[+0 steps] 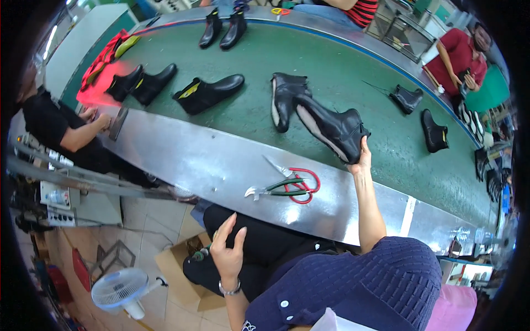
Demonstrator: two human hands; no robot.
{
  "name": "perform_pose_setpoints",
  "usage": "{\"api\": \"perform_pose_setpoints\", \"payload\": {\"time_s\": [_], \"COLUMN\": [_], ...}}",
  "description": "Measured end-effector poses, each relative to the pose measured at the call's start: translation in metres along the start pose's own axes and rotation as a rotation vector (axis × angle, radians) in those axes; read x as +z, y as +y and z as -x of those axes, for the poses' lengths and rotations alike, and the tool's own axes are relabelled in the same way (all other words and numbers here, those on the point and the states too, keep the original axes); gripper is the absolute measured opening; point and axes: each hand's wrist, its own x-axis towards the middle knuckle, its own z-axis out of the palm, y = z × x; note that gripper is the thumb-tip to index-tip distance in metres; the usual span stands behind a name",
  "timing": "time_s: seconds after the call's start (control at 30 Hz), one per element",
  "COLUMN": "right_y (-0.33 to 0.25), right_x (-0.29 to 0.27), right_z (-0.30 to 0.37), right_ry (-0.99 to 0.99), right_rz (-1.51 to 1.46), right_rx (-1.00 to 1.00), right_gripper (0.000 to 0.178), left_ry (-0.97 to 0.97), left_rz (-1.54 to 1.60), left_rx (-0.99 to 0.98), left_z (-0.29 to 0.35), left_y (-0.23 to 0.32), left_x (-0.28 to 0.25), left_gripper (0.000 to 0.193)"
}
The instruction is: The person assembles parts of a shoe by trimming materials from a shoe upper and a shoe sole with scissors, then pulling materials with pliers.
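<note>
**Desk:** Hands first, please. What does each one do?

**Photographer:** Right hand (361, 160) reaches out over the metal bench edge (193, 160) and grips a black ankle boot (331, 128) by its heel end, fingers closed on the leather, thumb side up. The boot lies tilted, pale sole turned toward the camera, its toe pointing up the green conveyor belt (342, 71). Left hand (227, 251) hangs free over the lap, palm turned inward, fingers loosely spread and curled, holding nothing. A metal watch band (229, 288) sits on that wrist.

**Desk:** Where is the boot against everything else?

**Photographer:** On the belt's near side, just past the metal strip. A second black boot (284, 99) stands touching its toe end. Red-handled scissors (298, 185) and green-handled pliers (276, 190) lie crossed on the metal bench, near the right forearm, apart from both hands.

**Desk:** Anything further along the line?

**Photographer:** More black boots dot the belt: a pair with yellow lining (207, 92) to the left, another pair (223, 30) at the far edge, singles (407, 99) to the right. A person in black (52, 127) sits at the left end; a person in red (458, 60) sits across the belt at right. A small white fan (118, 289) stands on the floor by a cardboard box (182, 276).
</note>
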Motion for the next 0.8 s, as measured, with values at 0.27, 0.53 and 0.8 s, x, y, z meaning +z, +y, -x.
{"api": "perform_pose_setpoints", "payload": {"time_s": [0.27,0.53,0.8], "right_y": [-0.007,-0.090,-0.114], "right_x": [-0.034,-0.074,0.037], "right_z": [-0.079,-0.076,-0.078], "right_ry": [0.340,0.526,0.254], "right_rz": [0.014,0.553,1.061], "right_rx": [-0.230,-0.359,-0.897], "right_gripper": [0.035,0.043,0.042], "left_ry": [-0.039,-0.212,-0.199], "left_rz": [0.149,0.141,0.054], "left_rx": [-0.155,-0.376,-0.428], "left_z": [0.045,0.061,0.073], "left_y": [-0.083,-0.066,-0.099], "left_x": [-0.007,0.000,-0.020], "left_gripper": [0.029,0.036,0.038]}}
